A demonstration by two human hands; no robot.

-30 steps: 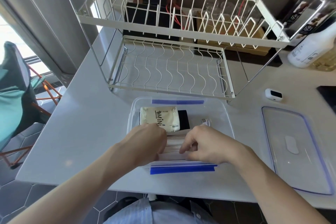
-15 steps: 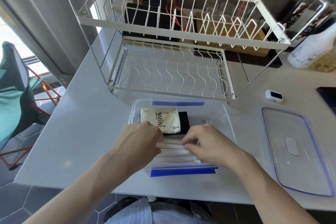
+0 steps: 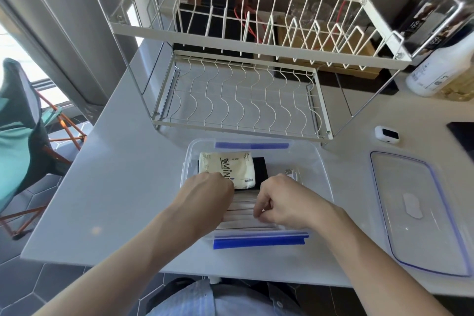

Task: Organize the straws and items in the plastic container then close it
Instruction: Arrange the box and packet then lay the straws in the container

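Both in the clear plastic container (image 3: pixel 318 174): left hand (image 3: pixel 205 200) and right hand (image 3: pixel 284 200) apart, fingers curled down on the wrapped straws (image 3: pixel 243 209), lying left-to-right between them; lid (image 3: pixel 420 213) off, nearer the right hand

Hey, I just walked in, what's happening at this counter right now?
A person is tidying a clear plastic container on the white counter. Both hands are inside it: the left hand and right hand are working on a row of paper-wrapped straws at the near end. Behind them lies a cream packet on something black. The lid lies apart on the right, so the container is not yet closed.
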